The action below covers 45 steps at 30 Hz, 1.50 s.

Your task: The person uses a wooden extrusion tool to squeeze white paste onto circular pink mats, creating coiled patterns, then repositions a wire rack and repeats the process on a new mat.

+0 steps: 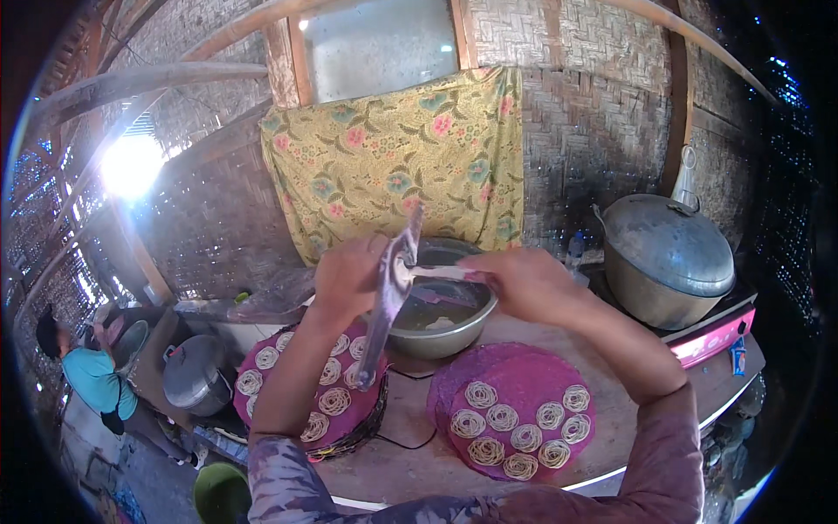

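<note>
My left hand (345, 275) is closed at the edge of a long, greyish-purple, flat piece that looks like cloth (393, 293), standing nearly upright before me. My right hand (524, 279) grips the end of a pale strip (441, 272) that runs out of its middle, stretched level between the hands. What the piece is exactly, I cannot make out. Just beyond and below is a metal basin (436, 342) with liquid in it. Round pink sheets (515, 393) bearing several cream-coloured, coiled noodle-like nests (526, 437) lie at the right; my left forearm partly covers another pink sheet (288, 367) with similar nests.
A large lidded pot (668, 258) stands on a pink-fronted stove (711, 336) at the right. Another lidded pot (199, 375) is at the left, near a person in a teal shirt (98, 377). A dark cord (410, 444) crosses the table. A floral cloth (393, 162) hangs behind.
</note>
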{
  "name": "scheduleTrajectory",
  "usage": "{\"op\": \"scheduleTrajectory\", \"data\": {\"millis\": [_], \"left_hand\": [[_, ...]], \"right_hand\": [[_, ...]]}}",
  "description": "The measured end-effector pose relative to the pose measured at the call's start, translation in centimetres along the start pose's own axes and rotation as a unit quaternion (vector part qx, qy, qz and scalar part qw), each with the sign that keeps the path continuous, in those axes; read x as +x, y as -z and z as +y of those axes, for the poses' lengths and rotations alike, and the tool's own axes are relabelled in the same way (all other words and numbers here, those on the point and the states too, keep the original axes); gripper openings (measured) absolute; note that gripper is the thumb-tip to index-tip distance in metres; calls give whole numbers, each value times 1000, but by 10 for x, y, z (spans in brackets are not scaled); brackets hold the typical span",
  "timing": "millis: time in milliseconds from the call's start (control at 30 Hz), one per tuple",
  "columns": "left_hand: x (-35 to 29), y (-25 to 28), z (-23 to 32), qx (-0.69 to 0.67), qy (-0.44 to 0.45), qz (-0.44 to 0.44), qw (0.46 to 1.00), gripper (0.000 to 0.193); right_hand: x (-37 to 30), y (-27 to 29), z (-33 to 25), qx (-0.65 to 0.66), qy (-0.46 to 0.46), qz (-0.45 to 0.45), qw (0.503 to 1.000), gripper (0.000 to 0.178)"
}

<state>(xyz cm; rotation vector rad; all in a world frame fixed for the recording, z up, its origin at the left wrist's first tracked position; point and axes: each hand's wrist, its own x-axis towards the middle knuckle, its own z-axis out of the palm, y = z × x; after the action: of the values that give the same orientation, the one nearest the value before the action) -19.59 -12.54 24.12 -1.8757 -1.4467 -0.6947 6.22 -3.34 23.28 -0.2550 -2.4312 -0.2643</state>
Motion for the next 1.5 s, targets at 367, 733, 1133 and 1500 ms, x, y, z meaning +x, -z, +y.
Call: {"op": "scheduleTrajectory", "data": {"millis": [367,733,1133,1500], "left_hand": [[-52,31,-109,124,226,-146,955,58],[-39,92,-81,-622,169,363,673,23],[-123,-136,44,-474,355,200,780,24],[-121,-137,163,-503,150,-120,842,47]], "right_hand": [[34,-18,-7,-178,121,-64,974,37],[23,-275,59,59,66,-276,957,35],[-152,-109,-87,897,-412,-53,150,83],[-197,-9,-55,135,-266,58,953,63]]}}
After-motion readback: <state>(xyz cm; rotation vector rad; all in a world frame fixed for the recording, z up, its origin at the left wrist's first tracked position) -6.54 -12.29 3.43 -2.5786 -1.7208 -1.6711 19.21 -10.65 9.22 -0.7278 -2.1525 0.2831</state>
